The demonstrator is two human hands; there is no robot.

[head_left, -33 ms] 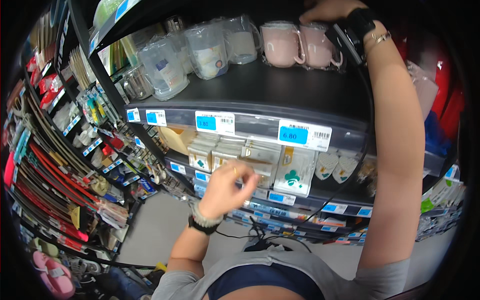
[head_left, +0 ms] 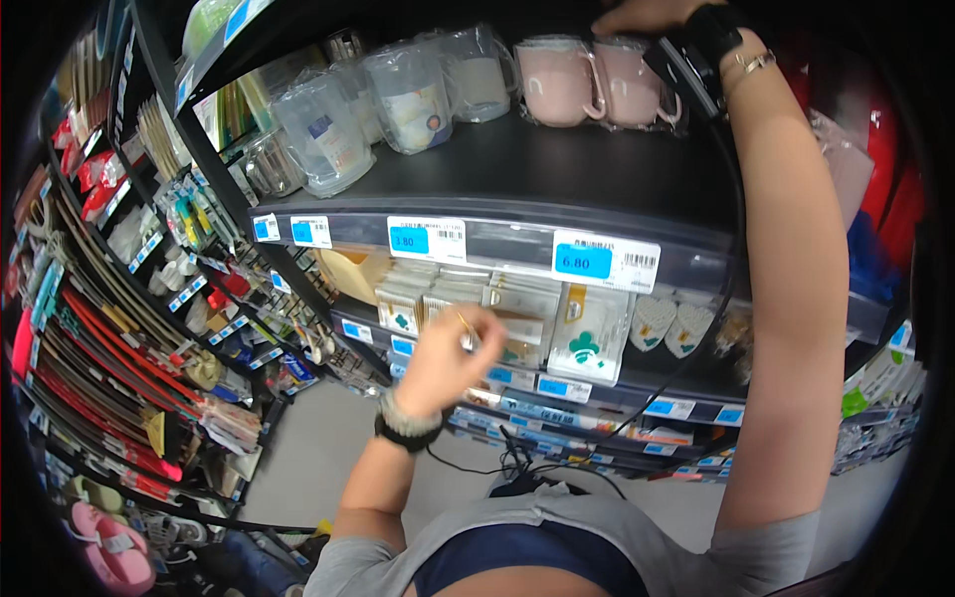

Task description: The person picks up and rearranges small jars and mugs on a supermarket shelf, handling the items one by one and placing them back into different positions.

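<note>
At the top edge, my right hand is above and behind the right one of two plastic-wrapped pink mugs. One digit points left near that mug's rim; the other fingers are out of sight, and I cannot tell whether they grip anything. The left pink mug stands beside it. Lower down, my left hand hovers before the lower shelf with its fingers loosely curled in, nothing visible in them. Behind it hang several flat white packets, and to its right a larger packet with a green clover.
Clear plastic jugs stand left of the mugs on the dark upper shelf. Price tags line its front edge. A black cable hangs down from my right wrist. Racks of goods fill the left side, with pink slippers below.
The view has shifted very slightly, with the lower shelf a little lower in the picture. My right hand stays by the pink mugs and my left hand stays curled before the packets.
</note>
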